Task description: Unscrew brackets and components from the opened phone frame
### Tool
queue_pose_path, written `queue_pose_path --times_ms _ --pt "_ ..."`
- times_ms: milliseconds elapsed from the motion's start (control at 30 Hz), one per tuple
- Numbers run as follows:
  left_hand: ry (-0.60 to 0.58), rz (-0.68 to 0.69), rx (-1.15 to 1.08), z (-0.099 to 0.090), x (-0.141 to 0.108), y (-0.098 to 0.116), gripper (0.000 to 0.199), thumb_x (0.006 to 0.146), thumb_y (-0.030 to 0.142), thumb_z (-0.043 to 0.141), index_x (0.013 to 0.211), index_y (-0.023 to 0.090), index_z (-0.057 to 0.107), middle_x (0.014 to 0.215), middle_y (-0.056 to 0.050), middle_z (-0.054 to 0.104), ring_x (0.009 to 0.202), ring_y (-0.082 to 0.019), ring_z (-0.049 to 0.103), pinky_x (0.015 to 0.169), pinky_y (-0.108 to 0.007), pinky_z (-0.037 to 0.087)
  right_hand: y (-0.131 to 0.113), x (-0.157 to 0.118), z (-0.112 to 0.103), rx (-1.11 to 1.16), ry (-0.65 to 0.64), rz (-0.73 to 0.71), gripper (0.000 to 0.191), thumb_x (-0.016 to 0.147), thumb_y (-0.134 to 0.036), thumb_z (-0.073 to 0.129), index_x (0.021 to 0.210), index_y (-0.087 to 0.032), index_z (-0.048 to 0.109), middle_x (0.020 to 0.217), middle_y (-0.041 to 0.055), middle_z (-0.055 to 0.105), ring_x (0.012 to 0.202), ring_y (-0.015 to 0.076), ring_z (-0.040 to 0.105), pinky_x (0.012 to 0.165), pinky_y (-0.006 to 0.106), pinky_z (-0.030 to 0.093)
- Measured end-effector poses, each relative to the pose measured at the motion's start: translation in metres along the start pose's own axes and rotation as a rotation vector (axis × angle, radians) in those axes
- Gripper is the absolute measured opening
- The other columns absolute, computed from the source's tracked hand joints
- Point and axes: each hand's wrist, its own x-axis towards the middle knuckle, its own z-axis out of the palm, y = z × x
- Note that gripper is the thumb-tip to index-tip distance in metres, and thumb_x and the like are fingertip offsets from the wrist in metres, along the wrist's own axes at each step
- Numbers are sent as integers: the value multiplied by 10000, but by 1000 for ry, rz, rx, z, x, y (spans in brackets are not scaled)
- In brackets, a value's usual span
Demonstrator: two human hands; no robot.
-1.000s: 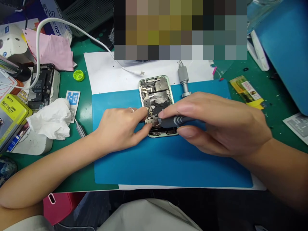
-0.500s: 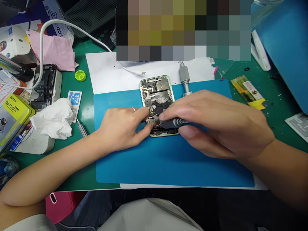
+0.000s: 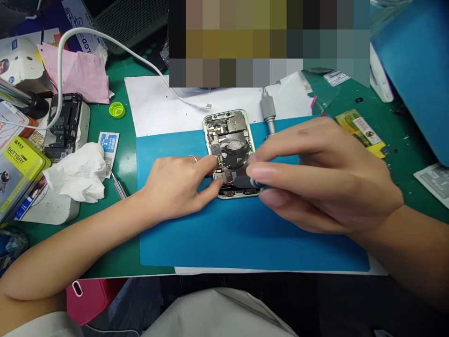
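An opened smartphone (image 3: pixel 235 154) lies on the blue mat (image 3: pixel 217 243), its inner boards and dark middle exposed inside a pale green frame. At its left edge, the thumb and fingers of my left hand (image 3: pixel 180 185) press on the frame and the lower left boards, gripping it. Over its lower right part, my right hand (image 3: pixel 322 175) pinches a dark screwdriver (image 3: pixel 242 181) with a rounded end and grey rings. Its shank and tip are hidden, so I cannot tell whether it touches a screw.
A grey screwdriver (image 3: pixel 268 110) lies beyond the phone, near a white cable (image 3: pixel 129 51). Leftward are another opened phone (image 3: pixel 63 126), a crumpled tissue (image 3: pixel 79 173), a green cap (image 3: pixel 117 110) and a small driver (image 3: pixel 119 186). A yellow packet (image 3: pixel 361 133) lies right.
My right index finger has lifted off the screwdriver's end, and the fingers have shifted along its handle. My left hand and the phone keep their places.
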Motion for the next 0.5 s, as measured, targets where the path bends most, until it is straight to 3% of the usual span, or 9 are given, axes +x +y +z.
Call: queue_pose_path --times_ms 133,300,500 --pt "-11 4 -17 -1 0 0 303 990 383 399 837 209 595 628 5 620 546 -166 583 481 -308 156 0 0 0 89 -26 -39 336 922 -51 506 1228 -157 596 1050 68 687 1007 172 658 907 397 535" --pt "-4 1 -22 -1 0 1 249 960 339 427 815 209 582 629 11 615 543 -162 576 482 -313 172 1 -1 1 117 27 -17 435 880 -3 540 1288 -151 561 943 38 709 926 162 679 868 390 553" --pt "22 5 -31 1 -1 1 258 946 401 476 822 210 598 594 12 599 536 -165 581 474 -308 169 0 2 1 106 8 -11 407 881 -13 549 1252 -179 583 866 16 696 860 157 672 825 375 553"
